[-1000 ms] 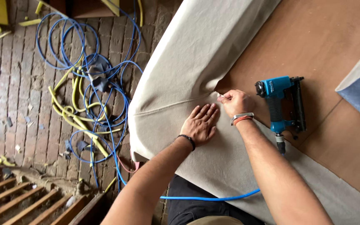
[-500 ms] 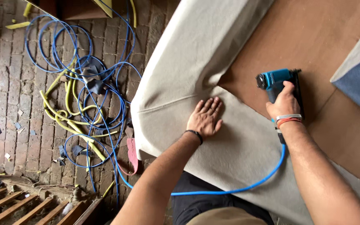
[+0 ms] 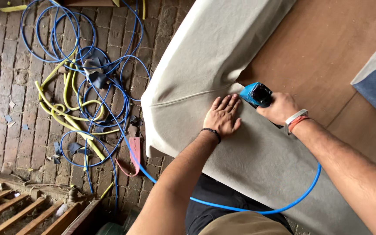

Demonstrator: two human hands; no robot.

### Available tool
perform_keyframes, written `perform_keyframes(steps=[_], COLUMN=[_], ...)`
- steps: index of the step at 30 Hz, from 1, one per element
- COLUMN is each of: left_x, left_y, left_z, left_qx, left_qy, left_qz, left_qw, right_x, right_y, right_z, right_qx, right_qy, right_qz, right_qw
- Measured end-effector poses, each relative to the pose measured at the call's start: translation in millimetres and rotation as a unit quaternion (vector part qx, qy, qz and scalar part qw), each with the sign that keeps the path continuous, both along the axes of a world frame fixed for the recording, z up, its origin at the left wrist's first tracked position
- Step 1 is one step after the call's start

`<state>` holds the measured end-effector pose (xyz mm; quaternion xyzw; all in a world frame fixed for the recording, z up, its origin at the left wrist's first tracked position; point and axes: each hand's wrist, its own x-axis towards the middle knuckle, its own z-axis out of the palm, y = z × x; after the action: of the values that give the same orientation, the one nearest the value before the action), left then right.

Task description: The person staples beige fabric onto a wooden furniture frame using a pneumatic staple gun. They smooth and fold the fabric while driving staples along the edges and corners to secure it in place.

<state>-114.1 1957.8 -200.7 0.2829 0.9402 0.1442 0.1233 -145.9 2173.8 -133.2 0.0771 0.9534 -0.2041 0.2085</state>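
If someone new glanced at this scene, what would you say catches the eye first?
Probably the bright blue pneumatic staple gun gripped in the right hand at the edge of the beige upholstery fabric, where it meets the brown wooden board. Beside it the left hand lies flat on the fabric. On the brick floor to the left sprawls a tangle of blue and yellow hoses.

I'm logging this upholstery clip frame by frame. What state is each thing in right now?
left hand: flat, palm down, pressing the beige fabric
right hand: closed around the blue staple gun
blue staple gun: held, nose at the fabric's edge
beige fabric: draped over the board, creased at the corner
wooden board: partly bare
blue air hose: slack, looping below the arms
hoses on brick floor: tangled
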Motion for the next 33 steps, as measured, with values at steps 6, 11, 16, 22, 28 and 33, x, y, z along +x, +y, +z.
perform_keyframes(steps=[6,11,16,22,28,33], left_x=[-1,-1,0,1,22,54], left_y=[-1,-2,-2,4,24,63], left_z=[-1,6,14,16,11,2], left_qx=[-0.017,-0.018,-0.039,-0.047,0.003,-0.007], left_qy=[0.004,-0.001,-0.014,0.024,0.051,0.035], left_qz=[-0.002,0.000,-0.010,-0.005,0.123,0.288], left_qw=[1.000,1.000,0.999,0.999,0.991,0.957], right_x=[-8,-17,-24,4,66,93], right_y=[-9,-18,-31,16,151,216], right_z=[-7,-6,1,11,5,-24], right_qx=[0.041,-0.001,-0.008,0.026,0.133,0.132], right_qy=[-0.035,0.020,0.022,0.060,0.110,0.222], right_qz=[-0.032,-0.002,-0.021,-0.069,-0.122,-0.072], right_qw=[0.998,1.000,1.000,0.995,0.977,0.963])
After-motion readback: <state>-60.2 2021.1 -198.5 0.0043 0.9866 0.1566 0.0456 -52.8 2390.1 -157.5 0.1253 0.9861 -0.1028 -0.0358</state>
